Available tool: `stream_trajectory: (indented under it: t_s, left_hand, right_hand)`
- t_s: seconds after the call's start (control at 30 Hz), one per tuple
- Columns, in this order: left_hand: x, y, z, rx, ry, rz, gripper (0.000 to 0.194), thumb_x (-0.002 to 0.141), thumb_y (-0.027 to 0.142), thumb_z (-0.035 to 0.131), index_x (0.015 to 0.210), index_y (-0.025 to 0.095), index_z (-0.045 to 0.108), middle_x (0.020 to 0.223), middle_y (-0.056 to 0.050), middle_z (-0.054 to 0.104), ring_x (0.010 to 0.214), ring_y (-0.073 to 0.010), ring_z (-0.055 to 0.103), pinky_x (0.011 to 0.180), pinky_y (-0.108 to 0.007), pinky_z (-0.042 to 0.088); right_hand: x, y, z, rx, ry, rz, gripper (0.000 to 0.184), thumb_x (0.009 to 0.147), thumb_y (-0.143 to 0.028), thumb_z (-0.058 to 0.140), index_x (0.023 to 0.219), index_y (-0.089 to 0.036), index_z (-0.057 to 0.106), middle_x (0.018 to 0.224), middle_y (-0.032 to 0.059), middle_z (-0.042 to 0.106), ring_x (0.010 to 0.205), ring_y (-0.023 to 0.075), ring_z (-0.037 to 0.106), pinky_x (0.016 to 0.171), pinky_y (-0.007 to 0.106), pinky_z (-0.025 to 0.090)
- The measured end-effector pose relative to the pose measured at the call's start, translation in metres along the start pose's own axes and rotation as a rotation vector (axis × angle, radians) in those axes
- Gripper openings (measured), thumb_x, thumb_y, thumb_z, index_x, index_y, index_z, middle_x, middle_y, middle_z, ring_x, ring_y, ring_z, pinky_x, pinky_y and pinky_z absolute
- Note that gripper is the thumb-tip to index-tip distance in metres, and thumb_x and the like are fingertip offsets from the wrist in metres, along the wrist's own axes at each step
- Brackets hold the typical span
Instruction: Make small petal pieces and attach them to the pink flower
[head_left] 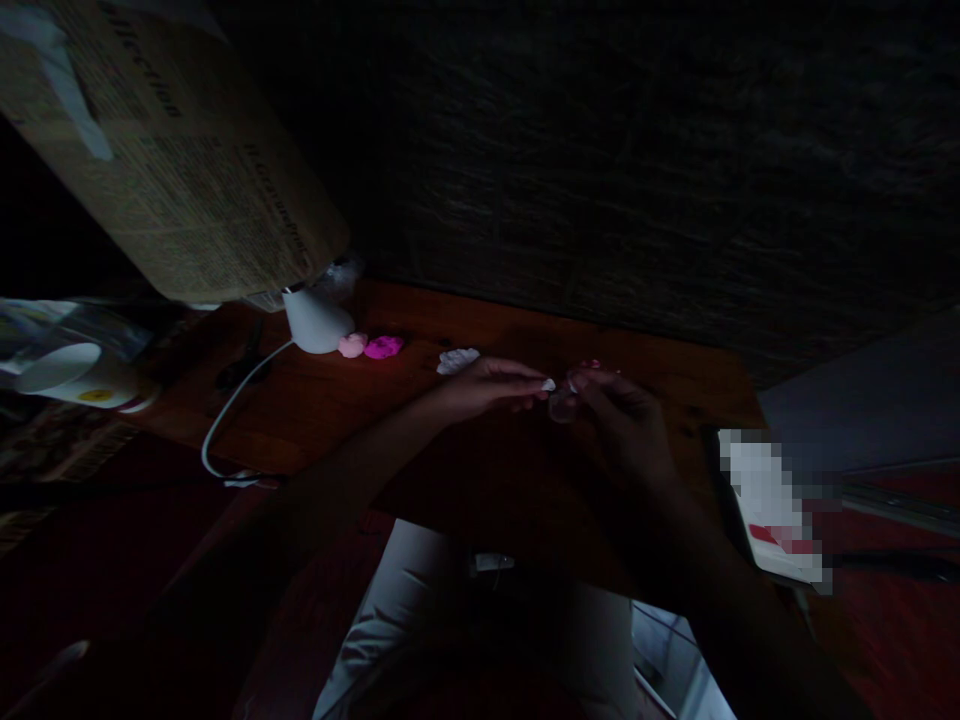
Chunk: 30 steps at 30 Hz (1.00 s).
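In dim light my left hand (491, 388) reaches over the wooden table with thumb and finger pinched on a small white piece of modelling clay (548, 384). Close to its right, my right hand (626, 410) is also closed in a pinch. A pale speck shows at those right fingertips, too small and dark to name. Just below them is a small see-through object (561, 406) of unclear kind. A larger white clay lump (457, 360) lies behind my left wrist. Small pinkish-red bits (591, 364) show past my right fingers.
A light pink clay lump (352, 345) and a magenta one (384, 347) sit beside the white base (319, 325) of a newsprint-shaded lamp (225, 200). Its white cable (214, 420) droops over the table edge. At left lies a paper cup (67, 375); at right, a phone-like device (765, 500).
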<state>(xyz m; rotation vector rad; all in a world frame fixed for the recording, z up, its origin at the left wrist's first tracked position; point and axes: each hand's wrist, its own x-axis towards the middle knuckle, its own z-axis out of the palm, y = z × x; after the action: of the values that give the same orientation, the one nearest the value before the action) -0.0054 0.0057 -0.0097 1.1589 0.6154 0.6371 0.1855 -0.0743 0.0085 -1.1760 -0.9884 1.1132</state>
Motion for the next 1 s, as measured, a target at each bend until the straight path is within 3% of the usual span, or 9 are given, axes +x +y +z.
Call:
stream_trajectory:
  t_s: [0.13,0.3,0.47,0.73,1.0]
  left_hand:
    - [0.002,-0.001,-0.001,-0.094,0.007,-0.030,0.042,0.068,0.041,0.088,0.098,0.013,0.077,0.093,-0.008,0.076,0.071,-0.0090,0.063,0.068,-0.025,0.047]
    - [0.001,-0.001,-0.002,-0.124,0.009,-0.017,0.043,0.067,0.036,0.090,0.103,0.016,0.077,0.094,-0.006,0.075,0.074,-0.0086,0.064,0.071,-0.025,0.047]
    - [0.001,-0.003,-0.001,-0.096,-0.021,-0.015,0.046,0.065,0.036,0.091,0.103,0.016,0.076,0.086,-0.002,0.071,0.072,-0.0076,0.063,0.069,-0.023,0.045]
    - [0.002,-0.006,0.000,-0.065,-0.020,0.006,0.042,0.068,0.041,0.089,0.097,0.014,0.076,0.088,-0.005,0.073,0.072,-0.0089,0.063,0.065,-0.024,0.044]
    - [0.004,-0.013,0.002,-0.057,0.008,0.056,0.042,0.070,0.041,0.088,0.099,0.014,0.074,0.079,-0.001,0.069,0.067,-0.0074,0.061,0.062,-0.022,0.042]
  right_hand:
    - [-0.001,0.001,0.000,0.012,0.017,0.005,0.024,0.073,-0.039,0.085,0.089,-0.023,0.079,0.081,0.0016,0.075,0.070,0.0159,0.069,0.067,0.032,0.059]
    - [-0.001,-0.001,0.000,0.044,0.032,0.020,0.037,0.067,-0.034,0.089,0.100,-0.025,0.075,0.084,0.0010,0.077,0.073,0.0175,0.071,0.071,0.035,0.060]
    - [0.000,0.001,-0.001,-0.022,-0.002,-0.030,0.022,0.069,-0.038,0.086,0.084,-0.024,0.077,0.074,0.0013,0.074,0.067,0.0172,0.068,0.067,0.034,0.058]
    - [-0.001,0.002,0.000,-0.020,0.010,-0.001,0.021,0.073,-0.037,0.084,0.089,-0.024,0.079,0.074,0.0007,0.073,0.067,0.0156,0.066,0.069,0.034,0.056]
    - [-0.001,0.003,0.001,0.016,0.008,0.034,0.021,0.069,-0.034,0.086,0.086,-0.023,0.080,0.071,0.0010,0.073,0.066,0.0156,0.065,0.066,0.033,0.055]
